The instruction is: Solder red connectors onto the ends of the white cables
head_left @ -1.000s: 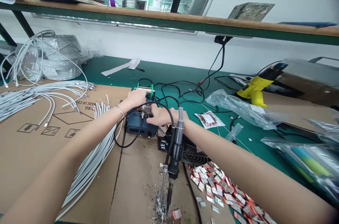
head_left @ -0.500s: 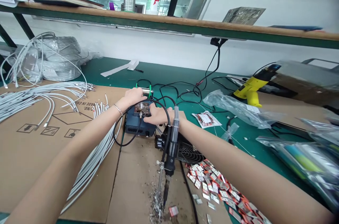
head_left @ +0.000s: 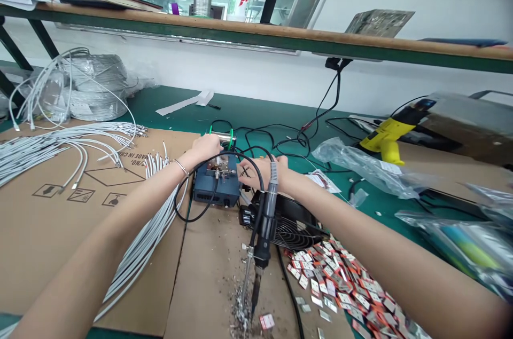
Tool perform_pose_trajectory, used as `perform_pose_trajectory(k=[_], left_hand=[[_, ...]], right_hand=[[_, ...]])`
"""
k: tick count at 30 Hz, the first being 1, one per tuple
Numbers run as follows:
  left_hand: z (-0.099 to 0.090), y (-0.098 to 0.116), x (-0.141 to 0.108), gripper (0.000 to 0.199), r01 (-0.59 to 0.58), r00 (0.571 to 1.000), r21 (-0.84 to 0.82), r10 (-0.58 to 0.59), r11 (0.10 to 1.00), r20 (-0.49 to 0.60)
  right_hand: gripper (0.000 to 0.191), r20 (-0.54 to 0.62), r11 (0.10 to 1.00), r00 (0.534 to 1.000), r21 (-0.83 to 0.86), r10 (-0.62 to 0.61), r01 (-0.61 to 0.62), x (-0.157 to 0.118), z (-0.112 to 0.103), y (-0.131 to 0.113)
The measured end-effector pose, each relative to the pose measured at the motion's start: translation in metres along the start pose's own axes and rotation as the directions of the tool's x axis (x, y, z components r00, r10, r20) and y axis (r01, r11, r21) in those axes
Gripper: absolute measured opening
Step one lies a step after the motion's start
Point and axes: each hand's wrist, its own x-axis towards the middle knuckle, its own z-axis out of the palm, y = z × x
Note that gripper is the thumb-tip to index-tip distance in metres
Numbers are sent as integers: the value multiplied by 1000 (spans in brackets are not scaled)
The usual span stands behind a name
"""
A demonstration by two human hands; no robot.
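Observation:
My left hand [head_left: 206, 148] is at the back left edge of a dark blue box [head_left: 214, 189], beside a solder spool [head_left: 224, 137]; its fingers are bent and mostly hidden. Small metal parts [head_left: 218, 168] sit on top of the box. My right hand [head_left: 262, 171] is just right of the box, behind the black cable, fingers curled; what they may hold is too small to name. In front of it a soldering iron [head_left: 266, 227] points down in its stand, tip above solder scraps [head_left: 240, 312].
White cables [head_left: 140, 243] lie on cardboard [head_left: 132, 296] at left. A black fan [head_left: 292, 227] and many small red-and-white pieces [head_left: 348, 285] are under my right forearm. A yellow heat gun [head_left: 385, 139] and plastic bags lie at right; a shelf [head_left: 280, 34] crosses above.
My right hand has moved right, off the metal parts on the box, and its fingers have curled. My left hand stays by the spool. The whole view has shifted slightly.

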Motion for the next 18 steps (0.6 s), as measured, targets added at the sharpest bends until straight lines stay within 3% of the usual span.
perform_pose_trajectory(k=[6, 11, 15, 18], left_hand=[[9, -5, 6, 27, 0, 999, -22, -1, 1000, -33], [10, -6, 5, 24, 4, 1000, -50, -5, 999, -22], [9, -7, 4, 24, -10, 1000, -72, 8, 997, -21], [6, -7, 3, 23, -14, 1000, -86, 14, 996, -5]], right_hand=[[39, -62, 992, 998, -120, 22, -30, -36, -20, 7], [47, -166, 987, 985, -138, 54, -78, -62, -19, 26], [48, -329, 991, 936, -3, 127, -135, -100, -1, 58], [40, -475, 991, 869, 63, 136, -121, -143, 30, 91]])
